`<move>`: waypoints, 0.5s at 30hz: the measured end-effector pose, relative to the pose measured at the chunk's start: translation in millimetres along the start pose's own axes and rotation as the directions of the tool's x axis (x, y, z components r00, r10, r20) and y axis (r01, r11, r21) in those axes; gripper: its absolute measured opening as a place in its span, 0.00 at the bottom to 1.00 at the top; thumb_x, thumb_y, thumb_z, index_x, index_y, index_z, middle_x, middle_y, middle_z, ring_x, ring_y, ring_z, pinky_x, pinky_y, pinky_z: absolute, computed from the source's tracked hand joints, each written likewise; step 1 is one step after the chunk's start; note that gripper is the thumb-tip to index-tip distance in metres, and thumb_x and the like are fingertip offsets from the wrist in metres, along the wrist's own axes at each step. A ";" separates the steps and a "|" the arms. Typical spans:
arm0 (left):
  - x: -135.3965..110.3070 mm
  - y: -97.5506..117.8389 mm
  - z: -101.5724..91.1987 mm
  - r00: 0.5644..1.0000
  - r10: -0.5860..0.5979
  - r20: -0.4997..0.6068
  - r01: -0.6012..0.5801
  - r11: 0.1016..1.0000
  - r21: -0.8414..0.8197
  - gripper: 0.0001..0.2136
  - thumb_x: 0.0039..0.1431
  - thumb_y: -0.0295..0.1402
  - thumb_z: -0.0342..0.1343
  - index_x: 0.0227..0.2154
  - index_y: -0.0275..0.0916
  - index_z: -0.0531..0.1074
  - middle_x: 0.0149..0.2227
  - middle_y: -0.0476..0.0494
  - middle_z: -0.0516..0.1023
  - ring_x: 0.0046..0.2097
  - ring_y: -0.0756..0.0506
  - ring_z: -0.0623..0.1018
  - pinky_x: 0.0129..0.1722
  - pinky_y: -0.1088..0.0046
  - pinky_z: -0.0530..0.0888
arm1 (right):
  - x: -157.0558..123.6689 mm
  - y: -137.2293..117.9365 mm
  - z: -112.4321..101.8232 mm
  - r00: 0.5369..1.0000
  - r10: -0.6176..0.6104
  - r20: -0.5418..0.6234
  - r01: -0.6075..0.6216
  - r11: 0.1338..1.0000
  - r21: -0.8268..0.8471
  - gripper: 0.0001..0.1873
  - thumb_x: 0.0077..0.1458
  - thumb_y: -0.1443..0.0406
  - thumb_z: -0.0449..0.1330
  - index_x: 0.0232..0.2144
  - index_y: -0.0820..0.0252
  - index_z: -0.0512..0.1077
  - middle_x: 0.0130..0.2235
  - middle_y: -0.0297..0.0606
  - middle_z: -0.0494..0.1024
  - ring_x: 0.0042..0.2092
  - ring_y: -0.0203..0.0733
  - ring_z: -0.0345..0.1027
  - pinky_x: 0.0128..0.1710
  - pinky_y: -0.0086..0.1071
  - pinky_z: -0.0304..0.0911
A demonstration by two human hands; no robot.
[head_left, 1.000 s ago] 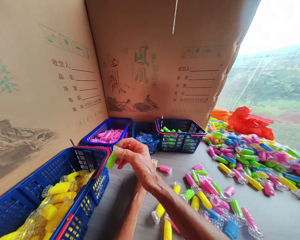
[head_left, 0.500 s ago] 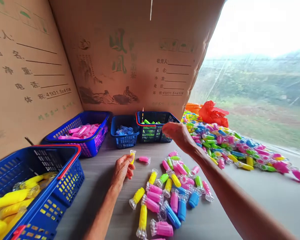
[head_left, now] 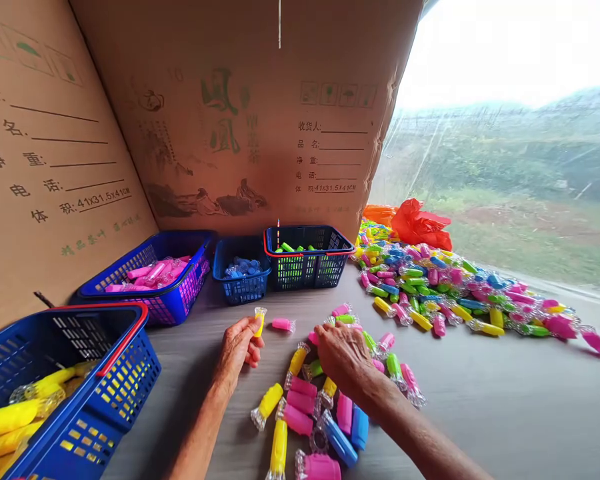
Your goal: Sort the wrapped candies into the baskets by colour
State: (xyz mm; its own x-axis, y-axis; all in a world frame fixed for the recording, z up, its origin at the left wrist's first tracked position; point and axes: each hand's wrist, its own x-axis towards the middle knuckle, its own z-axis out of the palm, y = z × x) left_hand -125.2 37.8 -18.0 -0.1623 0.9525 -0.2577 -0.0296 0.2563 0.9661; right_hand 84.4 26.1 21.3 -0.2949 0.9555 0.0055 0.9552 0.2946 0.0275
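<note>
The left hand (head_left: 239, 350) pinches a clear-wrapped yellow tube (head_left: 259, 322) upright between thumb and fingers, just above the grey tabletop (head_left: 480, 413); the right hand (head_left: 344, 357) lies curled on a loose heap of wrapped pink, blue, green and yellow tubes (head_left: 300, 402), and I cannot tell whether it grasps one; blue plastic baskets (head_left: 241, 248), each holding one colour, stand against a cardboard carton (head_left: 220, 113); a red plastic bag (head_left: 421, 225) lies by the window (head_left: 505, 167), with green fields beyond.
</note>
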 end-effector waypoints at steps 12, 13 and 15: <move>-6.6 4.2 -2.7 0.998 -0.020 0.054 0.025 0.995 -0.092 0.30 0.39 0.58 0.58 0.36 0.36 0.68 0.21 0.51 0.73 0.17 0.52 0.69 0.14 0.78 0.66 | -3.6 9.3 -10.4 0.997 -0.041 0.061 -0.048 0.276 0.960 0.23 0.56 0.48 0.52 0.40 0.60 0.74 0.29 0.35 0.74 0.26 0.36 0.64 0.24 0.29 0.56; -6.4 3.5 -2.7 0.998 -0.025 0.054 0.030 0.994 -0.101 0.30 0.39 0.58 0.58 0.36 0.36 0.68 0.21 0.51 0.73 0.17 0.52 0.69 0.14 0.79 0.66 | -2.9 9.1 -8.2 0.996 -0.047 0.077 -0.064 0.224 0.972 0.24 0.55 0.47 0.53 0.38 0.61 0.73 0.28 0.34 0.72 0.24 0.35 0.61 0.22 0.28 0.53; -5.2 1.8 -2.6 0.998 -0.045 0.050 0.051 0.990 -0.128 0.30 0.38 0.58 0.59 0.35 0.36 0.68 0.20 0.51 0.72 0.16 0.53 0.69 0.13 0.79 0.65 | -0.8 7.7 -5.8 0.993 -0.068 0.091 -0.078 0.176 0.981 0.23 0.53 0.46 0.55 0.31 0.61 0.72 0.24 0.32 0.68 0.21 0.32 0.55 0.20 0.28 0.48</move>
State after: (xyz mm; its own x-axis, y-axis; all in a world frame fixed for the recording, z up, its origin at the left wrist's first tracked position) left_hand -127.0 32.9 -14.9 -0.1110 0.9472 -0.3009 -0.1639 0.2811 0.9456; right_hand 91.9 27.5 27.2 -0.3561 0.9303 -0.0879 0.2150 -0.0099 -0.9766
